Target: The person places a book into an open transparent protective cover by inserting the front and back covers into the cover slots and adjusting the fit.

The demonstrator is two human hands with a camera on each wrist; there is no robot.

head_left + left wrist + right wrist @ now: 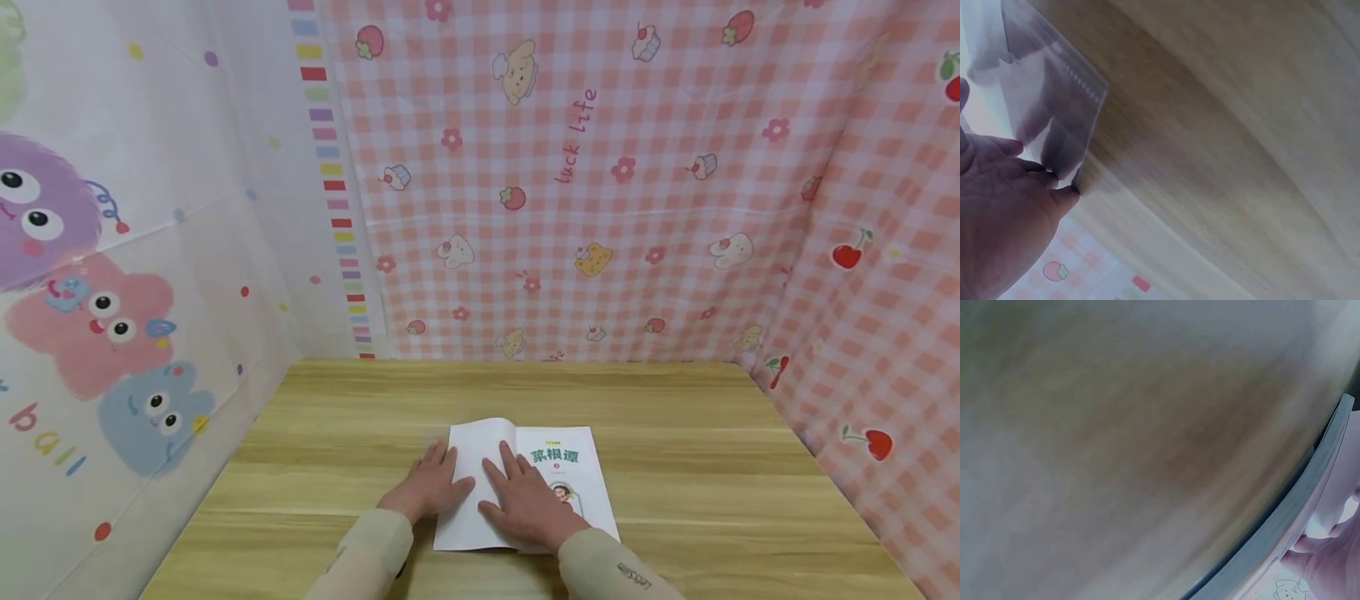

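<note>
An open book (597, 479) lies on the table, with a blank white page (467, 533) at left. Its right page bears green title characters and a small drawn figure, partly covered by the right wrist. My left hand (433, 487) lies at the left edge of the blank page, fingers extended and thumb over the paper. Across the blank page near the spine my right hand (527, 500) rests with fingers spread. In the left wrist view, the fingertips are right at the glossy sheet's (1075, 94) edge. The thick page block (1294, 509) shows in the right wrist view.
A wood-grain table (697, 467) extends around the book. Behind it hangs a pink checked cloth (570, 217) with printed strawberries and cupcakes. A white cloth (217, 250) with cartoon figures forms the left side, and a cherry-printed cloth (885, 333) the right.
</note>
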